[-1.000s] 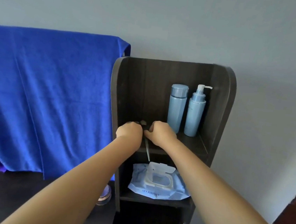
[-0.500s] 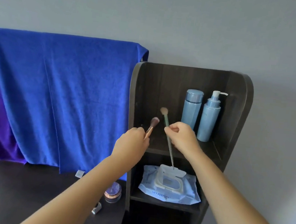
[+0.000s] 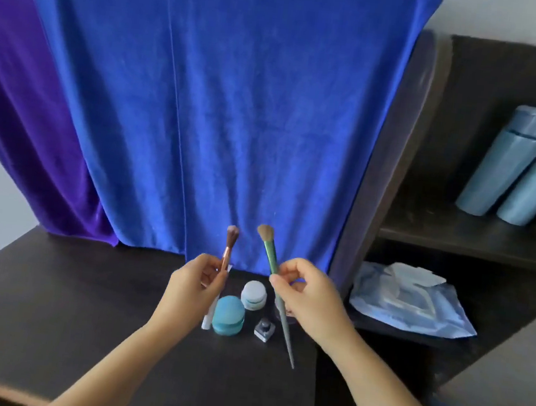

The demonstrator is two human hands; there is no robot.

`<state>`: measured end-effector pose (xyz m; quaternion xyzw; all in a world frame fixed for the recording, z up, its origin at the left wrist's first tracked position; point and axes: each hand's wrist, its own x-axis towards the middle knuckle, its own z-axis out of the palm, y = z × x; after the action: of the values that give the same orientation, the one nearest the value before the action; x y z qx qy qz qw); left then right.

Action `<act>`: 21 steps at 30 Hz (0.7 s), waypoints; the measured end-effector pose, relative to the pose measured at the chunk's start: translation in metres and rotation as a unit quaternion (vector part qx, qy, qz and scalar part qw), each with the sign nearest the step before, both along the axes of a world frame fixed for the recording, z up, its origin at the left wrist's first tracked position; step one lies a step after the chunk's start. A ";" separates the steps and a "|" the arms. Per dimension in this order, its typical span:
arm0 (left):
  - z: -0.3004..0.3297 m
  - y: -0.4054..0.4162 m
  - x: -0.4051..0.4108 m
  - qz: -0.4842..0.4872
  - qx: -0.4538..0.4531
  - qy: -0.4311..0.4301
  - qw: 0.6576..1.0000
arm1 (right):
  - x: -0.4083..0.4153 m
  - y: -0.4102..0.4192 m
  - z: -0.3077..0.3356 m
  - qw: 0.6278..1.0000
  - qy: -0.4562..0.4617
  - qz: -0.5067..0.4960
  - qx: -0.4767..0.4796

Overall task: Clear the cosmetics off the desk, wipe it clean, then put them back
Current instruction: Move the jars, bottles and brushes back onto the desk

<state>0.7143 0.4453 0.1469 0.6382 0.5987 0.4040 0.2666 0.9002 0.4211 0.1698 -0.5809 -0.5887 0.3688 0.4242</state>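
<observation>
Our left hand [image 3: 193, 286] is pinched around a rose-gold brush [image 3: 228, 248], bristles up, and our right hand [image 3: 305, 296] grips a long green brush [image 3: 278, 298] the same way, both held above the dark desk [image 3: 51, 296]. Right under them on the desk sit a teal jar [image 3: 229, 315], a white jar [image 3: 254, 295] and a small square bottle [image 3: 265, 329]. Two blue bottles [image 3: 509, 162] stand on the shelf [image 3: 468, 235] to the right, with a wipes pack [image 3: 411, 304] one level down.

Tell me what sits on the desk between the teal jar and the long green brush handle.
In the head view, a small square glass bottle with a dark cap stands between the teal jar and the green brush held by the right hand.
</observation>
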 end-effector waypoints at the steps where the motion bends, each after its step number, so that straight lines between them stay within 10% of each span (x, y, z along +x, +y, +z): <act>1: -0.018 0.008 -0.021 0.006 -0.032 -0.004 0.999 | -0.023 0.011 -0.022 0.999 -0.002 -0.007 -0.032; 21: -0.167 0.131 -0.121 -0.074 -0.254 0.154 0.952 | -0.197 0.132 -0.181 0.916 -0.306 -0.116 -0.231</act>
<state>0.5933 0.5760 -0.0205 0.6462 0.6667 0.1147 0.3534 0.7032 0.5535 -0.0113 -0.8112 -0.5169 0.2472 0.1167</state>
